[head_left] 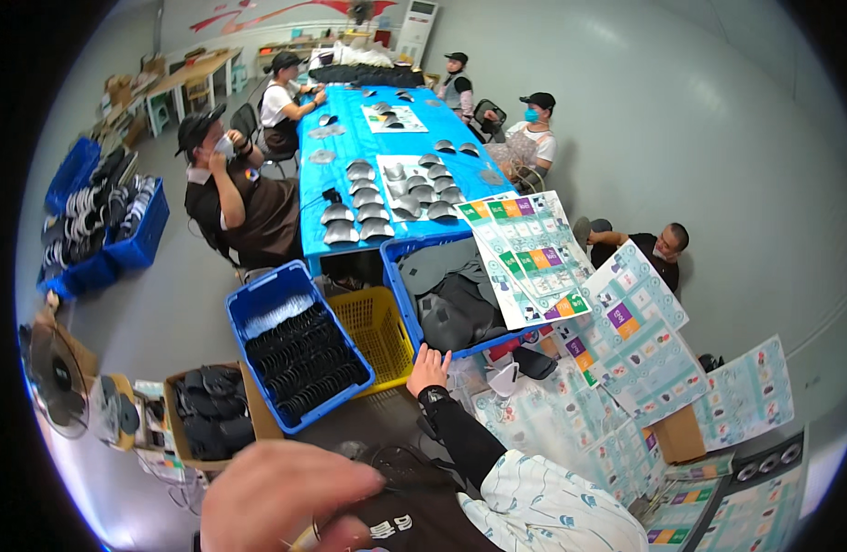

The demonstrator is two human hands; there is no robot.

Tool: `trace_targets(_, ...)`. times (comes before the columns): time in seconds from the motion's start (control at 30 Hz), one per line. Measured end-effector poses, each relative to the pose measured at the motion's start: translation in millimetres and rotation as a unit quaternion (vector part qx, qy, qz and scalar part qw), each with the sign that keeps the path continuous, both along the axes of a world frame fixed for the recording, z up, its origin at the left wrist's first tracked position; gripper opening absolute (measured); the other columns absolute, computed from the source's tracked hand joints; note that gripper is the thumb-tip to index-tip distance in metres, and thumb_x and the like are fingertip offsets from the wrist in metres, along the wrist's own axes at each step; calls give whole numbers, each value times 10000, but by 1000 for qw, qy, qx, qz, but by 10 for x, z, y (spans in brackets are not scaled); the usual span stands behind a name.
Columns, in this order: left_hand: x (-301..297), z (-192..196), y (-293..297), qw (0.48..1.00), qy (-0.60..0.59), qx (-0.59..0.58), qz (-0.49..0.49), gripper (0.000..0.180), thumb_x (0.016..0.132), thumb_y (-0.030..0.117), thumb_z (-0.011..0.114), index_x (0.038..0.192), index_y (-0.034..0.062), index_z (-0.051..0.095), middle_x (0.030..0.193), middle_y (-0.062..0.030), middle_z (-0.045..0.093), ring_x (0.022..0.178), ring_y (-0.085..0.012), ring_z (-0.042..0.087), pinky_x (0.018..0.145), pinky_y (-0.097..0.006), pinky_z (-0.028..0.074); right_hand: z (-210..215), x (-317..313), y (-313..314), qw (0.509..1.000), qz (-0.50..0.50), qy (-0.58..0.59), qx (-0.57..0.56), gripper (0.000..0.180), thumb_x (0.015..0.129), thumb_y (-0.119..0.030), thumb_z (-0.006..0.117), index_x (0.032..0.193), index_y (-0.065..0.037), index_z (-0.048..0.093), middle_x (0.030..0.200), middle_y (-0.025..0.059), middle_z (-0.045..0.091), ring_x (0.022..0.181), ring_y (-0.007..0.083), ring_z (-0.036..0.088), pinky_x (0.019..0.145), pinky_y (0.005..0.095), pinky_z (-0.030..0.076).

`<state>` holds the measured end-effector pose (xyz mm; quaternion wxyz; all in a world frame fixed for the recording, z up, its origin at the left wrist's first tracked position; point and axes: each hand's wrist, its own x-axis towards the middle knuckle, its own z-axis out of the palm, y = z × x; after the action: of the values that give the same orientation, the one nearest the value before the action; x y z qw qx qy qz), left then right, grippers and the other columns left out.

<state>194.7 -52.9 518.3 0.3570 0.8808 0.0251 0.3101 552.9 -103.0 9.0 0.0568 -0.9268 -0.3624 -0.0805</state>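
Close to the camera at the bottom, my left hand [290, 492] looks large and blurred. Its fingers bend inward, and I cannot make out whether anything is between them. My right hand [430, 371], below a black sleeve, reaches forward with fingers stretched out and apart. Its fingertips are at the near corner of a blue bin [400, 304]; whether they touch it is unclear. Dark grey curved pieces [456, 308] lie in that bin. Printed sheets [534, 253] overlap its right side. Just right of my hand is a small white object [503, 379] beside a black one [535, 362].
A yellow crate [369, 333] and a blue crate of black curved pieces [304, 359] stand left of the bin. A cardboard box [258, 405] holds more dark pieces. Beyond, several people sit around a blue-covered table [341, 170] bearing curved pieces. A fan [57, 379] stands far left.
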Motion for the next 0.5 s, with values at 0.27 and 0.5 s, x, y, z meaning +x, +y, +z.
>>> trace_targets(0.27,590,193,-537,966,-259,2,9,219,774,66,742,983,3,730,899,-122,726,769,-266,694,691,-343,561,-23,-2,8,1000,12,-13,12,703,856,-215,610,1467,41,377,1271,172,559,1291,326,479,1223,604,159)
trace_targets(0.5,800,118,-400,953,-212,-44,-213,191,756,81,737,927,-1,713,848,-120,704,727,-287,689,641,-358,555,10,-16,29,999,14,-6,-32,778,831,-271,628,1487,58,367,1321,174,552,1324,329,464,1225,615,155)
